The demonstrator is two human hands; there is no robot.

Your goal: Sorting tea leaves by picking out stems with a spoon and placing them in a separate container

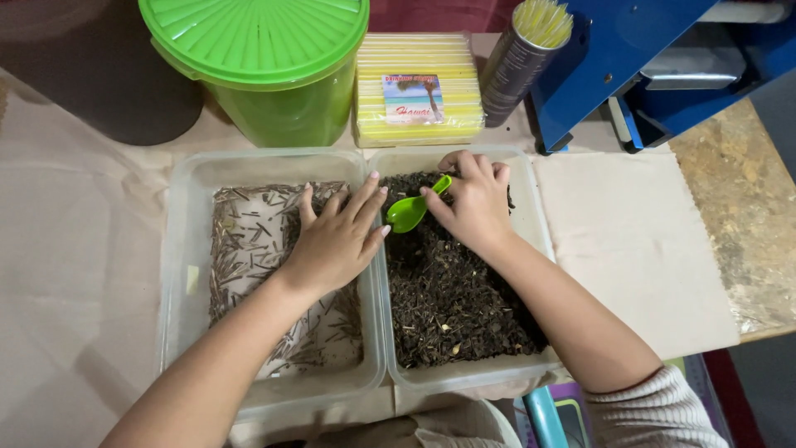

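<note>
Twig-like stalks (249,241) lay thin in the left clear tub (178,249), and the left hand (336,236) rested on them, palm down, fingers spread, grasping nothing. Beside it, in the right clear tub (531,216) of dark crumbly leaf (452,299), the right hand (474,199) pinched a small green scoop (410,211), bowl toward the divide. It looked like scooping underway; digging in seemed to call for a downward wrist tilt.
</note>
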